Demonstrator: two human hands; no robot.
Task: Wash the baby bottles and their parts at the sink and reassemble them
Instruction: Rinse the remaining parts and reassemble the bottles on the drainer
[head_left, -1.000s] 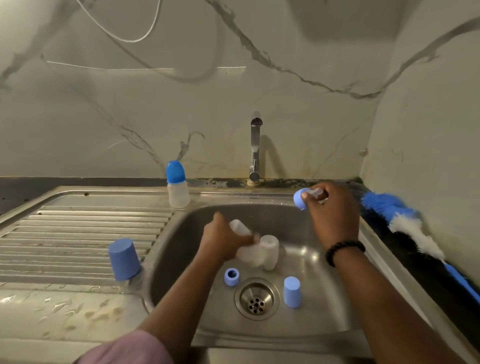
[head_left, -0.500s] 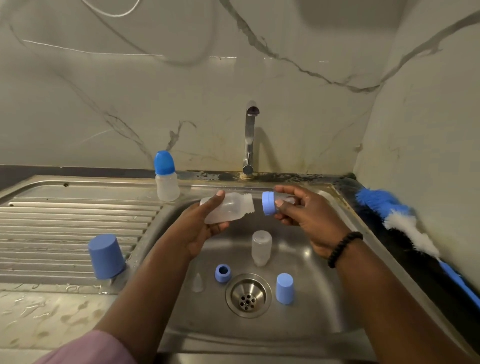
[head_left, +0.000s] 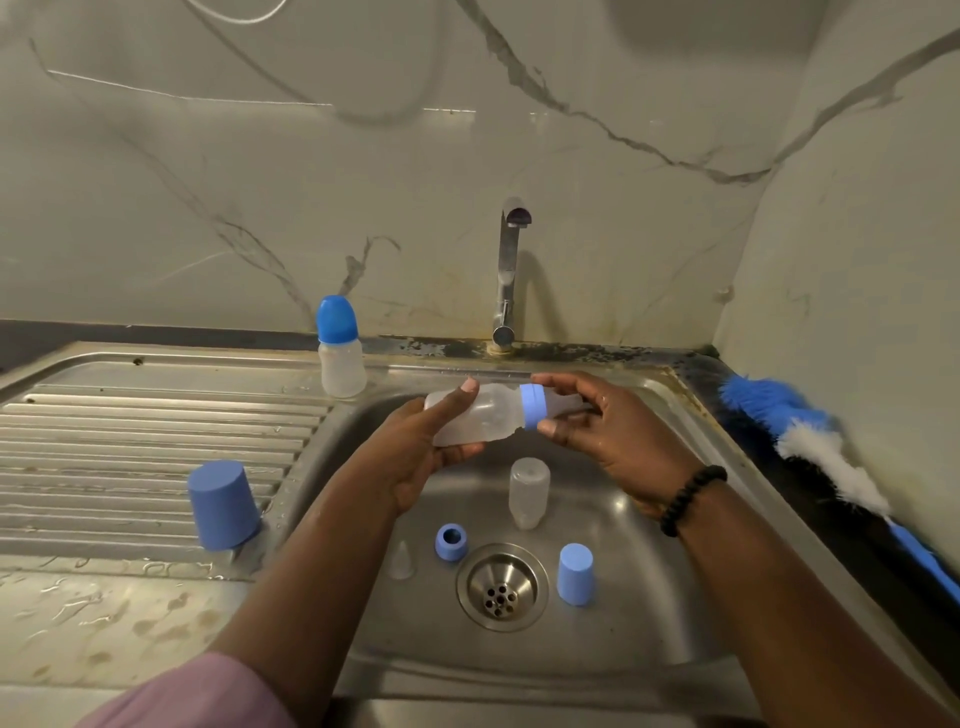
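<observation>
Nearest you, on the sink floor: a blue cap (head_left: 575, 574) standing right of the drain (head_left: 502, 587); a blue collar ring (head_left: 451, 542) left of it; a clear teat (head_left: 401, 560) further left; an uncapped clear bottle (head_left: 529, 491) standing behind the drain. On the ribbed drainboard (head_left: 130, 441) to your left, a larger blue cap (head_left: 223, 505) stands at the basin's edge. Above the basin: your left hand (head_left: 415, 457) wraps the body of the held bottle (head_left: 475, 418), which lies sideways with its neck pointing right; your right hand (head_left: 618, 436) pinches the blue collar (head_left: 533, 413) at that neck, thumb below and fingers above, the teat poking out past it. This looks like screwing the collar on. Keep the bottle steady in your left hand, seat the collar square to the neck before turning, and stop at snug; a crooked start would likely cross-thread. Work over the basin so a slip lands there. Beyond, on the sink's back rim: an assembled bottle (head_left: 340, 353) with its blue dome cap. Further back: the tap (head_left: 508, 275), not running. Far right on the counter: a blue-and-white bottle brush (head_left: 810, 441).
</observation>
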